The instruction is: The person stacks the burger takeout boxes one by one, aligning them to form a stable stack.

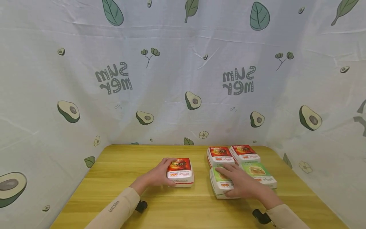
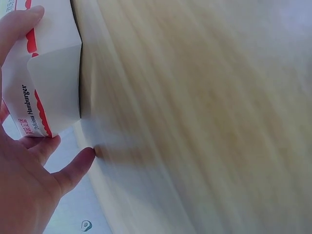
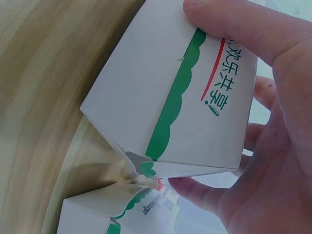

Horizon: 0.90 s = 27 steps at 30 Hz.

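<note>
A person's left hand (image 1: 156, 176) grips a red box (image 1: 180, 172) that sits alone near the middle of the wooden table (image 1: 120, 165), fingers curled over its far left edge and the thumb against its near left side. The left wrist view shows the same hold close up: the left hand (image 2: 24, 170) has one finger on the box's top edge and others below it, with the red box (image 2: 51, 73) showing a white side wall, a red scalloped band and the printed word "Hamburger"; the tabletop (image 2: 204, 117) beside it is blurred. The right hand (image 1: 239, 183) lies on a green box (image 1: 221, 183) at the near left of a group of four boxes on the right side of the table, fingers spread over its lid and wrapped round its near right corner. In the right wrist view the right hand (image 3: 273, 161) clasps that green box (image 3: 180, 102) with the thumb over one edge and fingers beneath, and the box looks tilted, with a second green-trimmed box (image 3: 117, 212) just below it. Just right of the held box stands another green box (image 1: 259, 173), touching or nearly touching it. Behind these are two more red boxes, one far left (image 1: 219, 155) and one far right (image 1: 244, 153), set close together. A cloth backdrop (image 1: 183, 73) printed with avocados and leaves surrounds the table on three sides.
</note>
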Each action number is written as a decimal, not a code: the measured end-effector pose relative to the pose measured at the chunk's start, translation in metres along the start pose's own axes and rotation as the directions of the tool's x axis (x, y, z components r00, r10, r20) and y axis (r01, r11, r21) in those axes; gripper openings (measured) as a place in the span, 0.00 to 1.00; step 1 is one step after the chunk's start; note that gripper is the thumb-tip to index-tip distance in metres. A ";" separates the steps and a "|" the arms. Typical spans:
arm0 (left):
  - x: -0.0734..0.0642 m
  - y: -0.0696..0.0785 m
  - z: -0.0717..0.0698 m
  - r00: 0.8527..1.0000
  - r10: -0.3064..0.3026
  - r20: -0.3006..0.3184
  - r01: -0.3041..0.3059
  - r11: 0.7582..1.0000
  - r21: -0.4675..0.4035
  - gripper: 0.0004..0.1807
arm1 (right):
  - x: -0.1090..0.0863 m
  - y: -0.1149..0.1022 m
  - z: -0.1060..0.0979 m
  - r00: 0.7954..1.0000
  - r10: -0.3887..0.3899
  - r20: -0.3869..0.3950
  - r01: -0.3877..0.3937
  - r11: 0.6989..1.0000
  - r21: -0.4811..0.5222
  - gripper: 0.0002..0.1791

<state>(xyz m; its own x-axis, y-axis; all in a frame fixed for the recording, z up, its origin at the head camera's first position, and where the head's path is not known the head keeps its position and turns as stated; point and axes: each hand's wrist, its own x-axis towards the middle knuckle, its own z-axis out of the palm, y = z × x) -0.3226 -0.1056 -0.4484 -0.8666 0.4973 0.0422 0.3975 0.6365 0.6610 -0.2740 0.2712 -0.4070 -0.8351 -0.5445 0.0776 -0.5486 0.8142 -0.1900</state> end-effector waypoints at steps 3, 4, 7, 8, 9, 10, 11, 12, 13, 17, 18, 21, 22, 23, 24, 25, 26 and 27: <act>0.000 -0.001 0.001 1.000 0.008 0.000 -0.008 1.000 -0.004 0.55 | 0.001 -0.002 0.000 1.000 0.005 0.014 -0.006 1.000 0.013 0.49; 0.000 -0.001 0.001 1.000 0.009 -0.001 -0.009 1.000 -0.003 0.55 | 0.001 -0.003 0.000 1.000 0.010 0.020 -0.010 1.000 0.018 0.49; -0.001 -0.001 0.001 1.000 0.010 -0.008 -0.010 1.000 0.001 0.55 | 0.003 -0.006 0.000 0.999 0.025 0.032 -0.026 0.999 0.028 0.49; -0.001 0.000 0.001 1.000 0.007 -0.010 -0.007 1.000 0.002 0.55 | 0.003 -0.007 0.000 0.999 0.026 0.032 -0.026 0.999 0.028 0.49; -0.001 -0.001 0.001 1.000 0.006 -0.011 -0.006 1.000 0.004 0.55 | 0.004 -0.009 0.000 0.999 0.031 0.034 -0.032 0.999 0.028 0.49; -0.001 -0.001 0.001 1.000 0.004 -0.012 -0.004 1.000 0.007 0.55 | 0.005 -0.010 0.000 0.999 0.033 0.033 -0.033 0.999 0.022 0.50; -0.001 -0.001 0.001 1.000 0.002 -0.014 -0.002 1.000 0.009 0.54 | 0.005 -0.010 0.000 0.999 0.033 0.032 -0.034 0.999 0.019 0.50; -0.001 -0.001 0.001 1.000 0.000 -0.015 0.001 1.000 0.011 0.54 | 0.006 -0.011 0.000 0.999 0.035 0.030 -0.035 0.999 0.016 0.50; -0.001 -0.002 0.001 1.000 -0.002 -0.015 0.002 1.000 0.014 0.55 | 0.006 -0.012 -0.001 0.999 0.038 0.030 -0.038 0.999 0.011 0.50; -0.001 -0.004 0.001 1.000 0.003 -0.015 -0.003 1.000 0.024 0.55 | 0.007 -0.016 -0.004 0.999 0.034 0.042 -0.035 0.999 0.023 0.50; -0.001 -0.004 0.001 1.000 0.004 -0.014 -0.003 1.000 0.023 0.55 | 0.008 -0.017 -0.004 0.998 0.033 0.046 -0.034 0.999 0.029 0.50; -0.001 -0.005 0.001 1.000 0.004 -0.012 -0.003 1.000 0.014 0.55 | 0.010 -0.019 -0.007 0.998 0.021 0.052 -0.023 0.999 0.041 0.50; -0.001 -0.005 0.002 1.000 0.001 -0.011 -0.001 1.000 0.011 0.55 | 0.010 -0.019 -0.008 0.999 0.016 0.050 -0.018 0.999 0.037 0.50; -0.001 -0.005 0.001 1.000 0.002 -0.012 -0.002 1.000 0.009 0.55 | 0.012 -0.020 -0.008 0.999 0.011 0.048 -0.013 0.999 0.032 0.50; -0.001 -0.005 0.001 1.000 0.004 -0.014 -0.003 1.000 0.009 0.55 | 0.013 -0.020 -0.009 0.999 0.005 0.041 -0.006 1.000 0.028 0.51; -0.001 -0.005 0.001 1.000 0.003 -0.017 -0.003 1.000 0.009 0.55 | 0.014 -0.020 -0.010 0.999 -0.001 0.035 0.001 1.000 0.024 0.51; 0.000 -0.004 0.001 1.000 0.003 -0.020 -0.003 1.000 0.010 0.55 | 0.016 -0.021 -0.011 1.000 -0.011 0.027 0.010 1.000 0.016 0.51; 0.000 -0.004 0.001 1.000 0.001 -0.023 -0.001 1.000 0.014 0.55 | 0.017 -0.021 -0.012 1.000 -0.014 0.021 0.013 1.000 0.012 0.51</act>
<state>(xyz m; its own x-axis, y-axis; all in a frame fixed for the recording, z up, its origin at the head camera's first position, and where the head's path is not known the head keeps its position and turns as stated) -0.3237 -0.1076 -0.4515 -0.8726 0.4847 0.0601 0.4025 0.6440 0.6506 -0.2770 0.2468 -0.3898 -0.8265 -0.5598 0.0592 -0.5592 0.8045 -0.2004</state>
